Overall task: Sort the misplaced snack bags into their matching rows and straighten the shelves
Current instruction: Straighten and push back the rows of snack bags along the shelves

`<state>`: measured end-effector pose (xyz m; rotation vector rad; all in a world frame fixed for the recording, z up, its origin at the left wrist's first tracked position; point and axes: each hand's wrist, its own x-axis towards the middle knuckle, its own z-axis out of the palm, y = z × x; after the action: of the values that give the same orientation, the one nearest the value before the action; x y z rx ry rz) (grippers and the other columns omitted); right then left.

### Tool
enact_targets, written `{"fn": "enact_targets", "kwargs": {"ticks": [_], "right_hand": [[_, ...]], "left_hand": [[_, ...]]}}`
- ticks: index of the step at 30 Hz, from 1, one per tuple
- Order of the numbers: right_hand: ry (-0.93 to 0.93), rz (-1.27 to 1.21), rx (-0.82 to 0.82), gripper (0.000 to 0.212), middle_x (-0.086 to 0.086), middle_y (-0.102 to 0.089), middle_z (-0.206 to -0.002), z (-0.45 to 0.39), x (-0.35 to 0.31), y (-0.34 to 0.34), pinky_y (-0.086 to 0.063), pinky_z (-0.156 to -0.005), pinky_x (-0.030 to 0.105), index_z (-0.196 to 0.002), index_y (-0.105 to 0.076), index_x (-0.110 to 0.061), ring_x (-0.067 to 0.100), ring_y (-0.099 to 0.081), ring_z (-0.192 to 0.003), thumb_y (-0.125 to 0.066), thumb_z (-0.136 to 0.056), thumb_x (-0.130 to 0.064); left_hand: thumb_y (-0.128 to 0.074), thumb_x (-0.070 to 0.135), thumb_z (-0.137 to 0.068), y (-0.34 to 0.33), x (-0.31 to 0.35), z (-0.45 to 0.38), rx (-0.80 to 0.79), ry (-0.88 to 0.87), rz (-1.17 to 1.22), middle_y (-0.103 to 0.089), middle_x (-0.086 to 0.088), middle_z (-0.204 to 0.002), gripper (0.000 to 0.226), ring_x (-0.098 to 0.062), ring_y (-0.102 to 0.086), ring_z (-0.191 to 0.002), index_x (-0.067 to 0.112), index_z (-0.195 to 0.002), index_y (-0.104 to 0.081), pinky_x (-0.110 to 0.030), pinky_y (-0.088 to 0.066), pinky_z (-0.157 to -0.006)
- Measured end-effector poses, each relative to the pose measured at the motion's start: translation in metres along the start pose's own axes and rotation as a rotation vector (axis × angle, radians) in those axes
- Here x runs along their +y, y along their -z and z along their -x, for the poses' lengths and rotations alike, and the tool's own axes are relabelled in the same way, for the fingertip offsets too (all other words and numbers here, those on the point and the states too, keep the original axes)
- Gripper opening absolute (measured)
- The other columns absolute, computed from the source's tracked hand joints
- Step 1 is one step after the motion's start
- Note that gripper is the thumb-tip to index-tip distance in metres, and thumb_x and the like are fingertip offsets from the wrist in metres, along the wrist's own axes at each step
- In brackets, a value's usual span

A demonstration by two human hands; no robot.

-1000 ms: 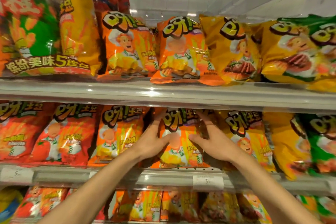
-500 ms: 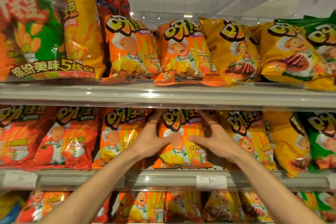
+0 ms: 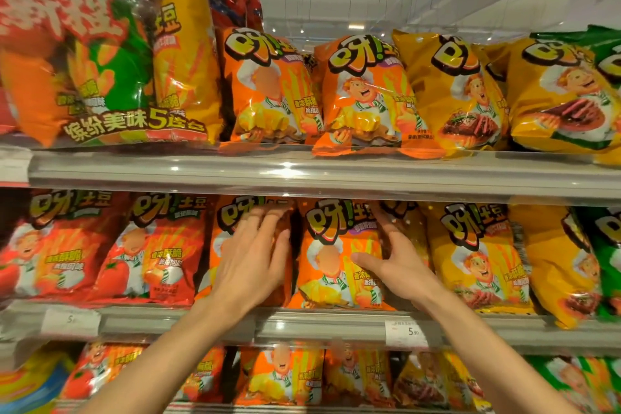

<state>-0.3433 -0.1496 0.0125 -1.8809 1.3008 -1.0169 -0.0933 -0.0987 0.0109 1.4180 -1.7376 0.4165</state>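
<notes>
Head camera: a person's two bare hands worked the middle shelf [image 3: 322,321] of a snack aisle, where glossy, puffed foil bags stood upright in crowded rows behind a clear plastic lip. The left hand [image 3: 252,255] lay flat, fingers straight and close together, pressed against the front of an orange bag [image 3: 225,232] and covering most of its printed chef. Just to its right stood the central orange bag [image 3: 331,262], crinkled and shiny, its base on the shelf edge. The right hand [image 3: 396,265] gripped that bag's right edge, thumb across the front panel and fingers reaching behind, between it and the neighbouring yellow bag [image 3: 477,262]. The central bag thus sat between the two hands, touched by the right, with the left just beside it on the next bag over.

To the left, two red tomato-printed bags [image 3: 100,249] leaned slightly; at the far right a green bag [image 3: 605,255] was partly cut off. The upper shelf [image 3: 302,171], a smooth grey rail catching ceiling glare, carried a large multipack [image 3: 100,60], two orange bags [image 3: 363,94] and yellow steak-printed bags [image 3: 453,94]. A white price tag [image 3: 406,333] was clipped below the right wrist.
</notes>
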Motion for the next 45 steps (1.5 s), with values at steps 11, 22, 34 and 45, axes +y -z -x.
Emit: {"fn": "enact_targets", "kwargs": {"ticks": [11,22,34,45], "right_hand": [[0.230,0.800,0.149,0.063,0.015,-0.024,-0.159,0.010,-0.029,-0.054,0.000,-0.119,0.052,-0.156,-0.020,-0.022,0.032,-0.013,-0.148,-0.024,-0.102,-0.054],[0.208,0.954,0.225,0.057,0.011,-0.051,-0.145,0.000,-0.026,-0.084,-0.022,-0.113,0.059,-0.143,-0.046,-0.023,0.033,-0.040,-0.138,-0.019,-0.102,-0.052],[0.233,0.391,0.204,0.056,0.008,-0.039,-0.149,0.011,-0.030,-0.062,-0.016,-0.120,0.046,-0.151,-0.028,-0.015,0.022,-0.028,-0.141,-0.027,-0.105,-0.047],[-0.031,0.515,0.393,0.050,0.032,-0.048,-0.136,0.034,0.007,0.109,-0.023,-0.116,0.046,-0.132,-0.052,0.002,0.041,-0.033,-0.136,-0.053,-0.098,-0.034]], "left_hand": [[-0.017,0.048,-0.105,-0.016,-0.051,0.016,-0.272,-0.044,-0.281,-0.035,-0.007,-0.159,0.057,-0.027,-0.030,-0.147,0.025,-0.155,-0.030,-0.046,-0.019,-0.119],[-0.021,0.048,-0.104,-0.023,-0.053,0.017,-0.228,-0.022,-0.295,-0.029,-0.013,-0.161,0.057,-0.030,-0.022,-0.151,0.028,-0.157,-0.025,-0.054,-0.013,-0.122],[-0.044,0.033,-0.099,-0.015,-0.024,0.016,0.033,0.011,-0.049,-0.058,-0.011,-0.125,0.040,-0.030,-0.051,-0.116,0.013,-0.131,-0.057,-0.042,-0.036,-0.101],[-0.058,0.027,-0.095,-0.071,0.148,-0.007,-0.101,0.080,0.442,-0.052,0.005,-0.114,0.023,-0.005,-0.054,-0.096,0.025,-0.117,-0.063,-0.011,-0.039,-0.088]]}}
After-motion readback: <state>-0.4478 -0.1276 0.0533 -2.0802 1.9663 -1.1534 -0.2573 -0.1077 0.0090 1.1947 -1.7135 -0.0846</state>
